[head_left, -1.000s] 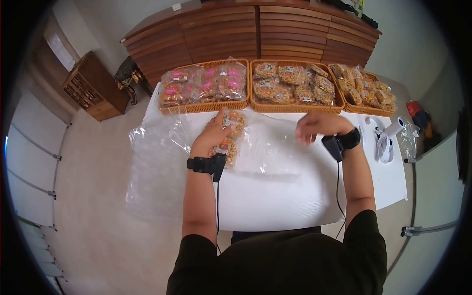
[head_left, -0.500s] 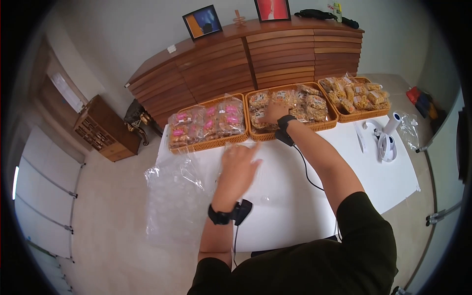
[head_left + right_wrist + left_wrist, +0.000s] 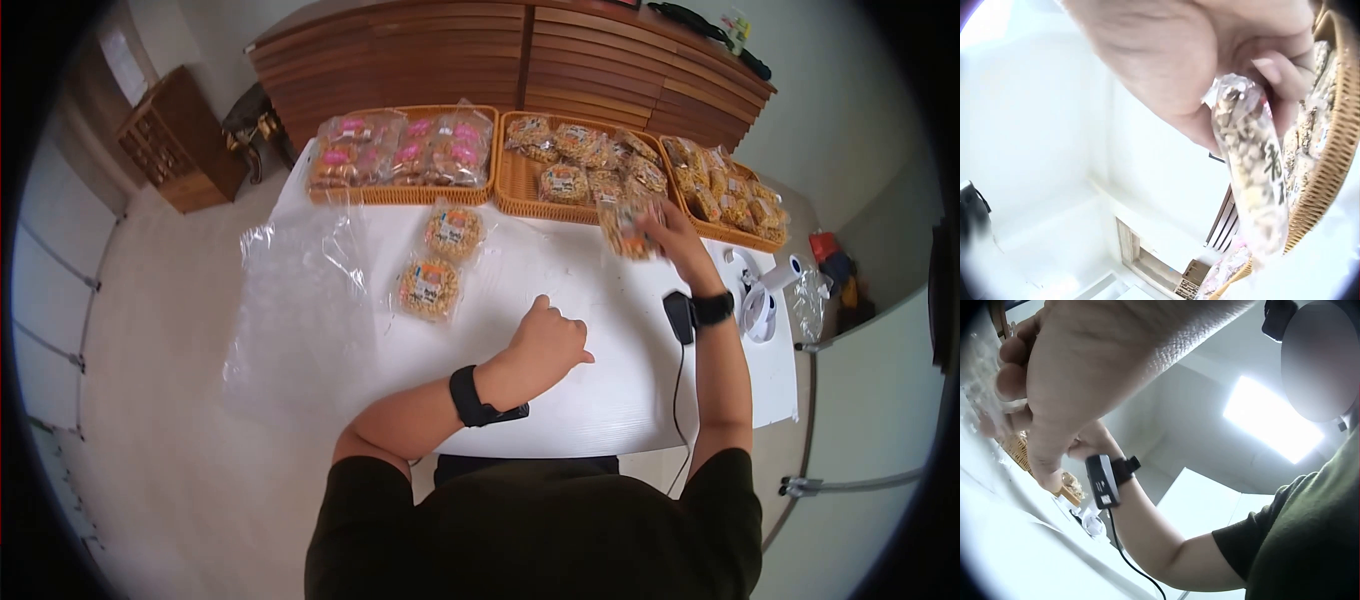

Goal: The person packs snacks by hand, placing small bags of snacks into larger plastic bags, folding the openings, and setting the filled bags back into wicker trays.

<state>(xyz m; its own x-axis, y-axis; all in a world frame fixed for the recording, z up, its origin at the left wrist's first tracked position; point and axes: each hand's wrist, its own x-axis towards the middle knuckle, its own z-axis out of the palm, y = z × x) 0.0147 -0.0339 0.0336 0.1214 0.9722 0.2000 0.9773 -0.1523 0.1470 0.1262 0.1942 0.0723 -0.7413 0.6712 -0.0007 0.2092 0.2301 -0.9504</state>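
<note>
My right hand (image 3: 675,235) pinches a clear-wrapped round snack cake (image 3: 628,232) just in front of the middle basket (image 3: 520,185). The right wrist view shows this snack cake (image 3: 1250,169) edge-on, knobbly and pale brown, with dark printed characters on its wrap. My left hand (image 3: 540,345) is over the white table, its fingers loosely curled. Two similar wrapped snack cakes lie flat to its upper left, one snack cake (image 3: 453,232) farther back and another snack cake (image 3: 430,288) nearer me. In the left wrist view clear plastic overlaps the left fingertips (image 3: 1010,384).
Pink-labelled packets (image 3: 350,155) fill the left basket (image 3: 400,195); more packets (image 3: 735,195) fill the right basket (image 3: 760,240). A large clear plastic sheet (image 3: 295,290) hangs over the left edge. A white device (image 3: 762,312) stands at the right. A wooden cabinet (image 3: 440,60) is behind.
My right hand reached into the middle basket and came back toward me with a snack cake. My left hand left the two snack cakes on the table and moved right and nearer my body.
</note>
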